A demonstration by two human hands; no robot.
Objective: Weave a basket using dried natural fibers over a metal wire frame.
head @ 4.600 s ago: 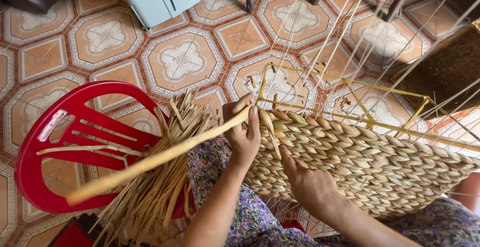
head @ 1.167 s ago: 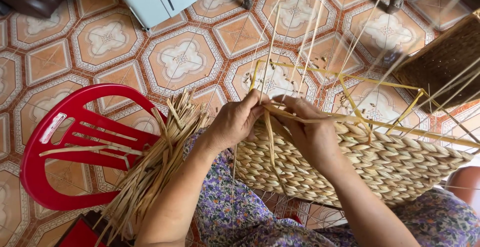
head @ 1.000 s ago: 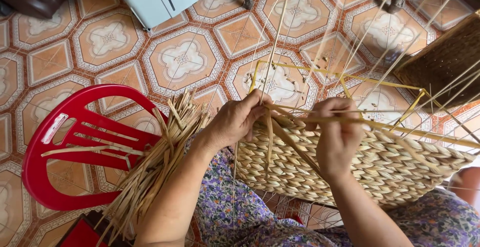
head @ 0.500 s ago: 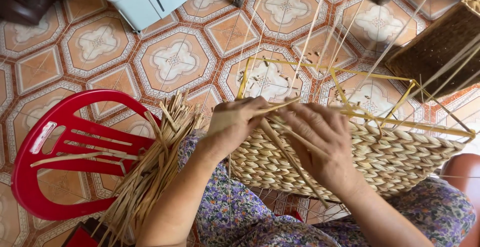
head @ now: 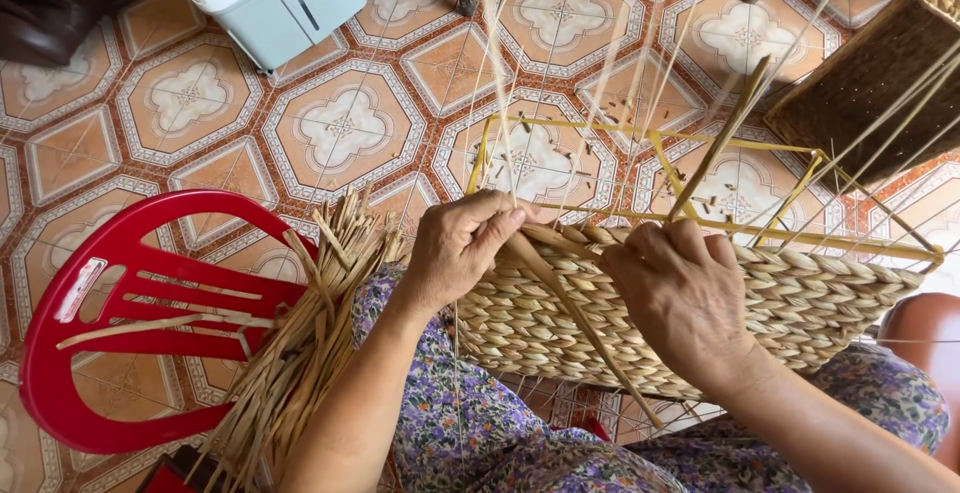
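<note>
At basket rim (head: pixel 800 278) | left hand (head: pixel 460 248) fingers pinch strand (head: pixel 575 308) | right hand (head: pixel 685 293) fingers curled over rim

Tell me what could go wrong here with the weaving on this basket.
The left hand pinches a flat straw strand at the woven basket rim; bent sharply, the dry strand might crack or split. The right hand works close among thin upright stakes on the yellow wire frame; a stake could get pushed out of line or poke the fingers. The loose straw bundle leans on the red plastic chair and may slide off.
</note>
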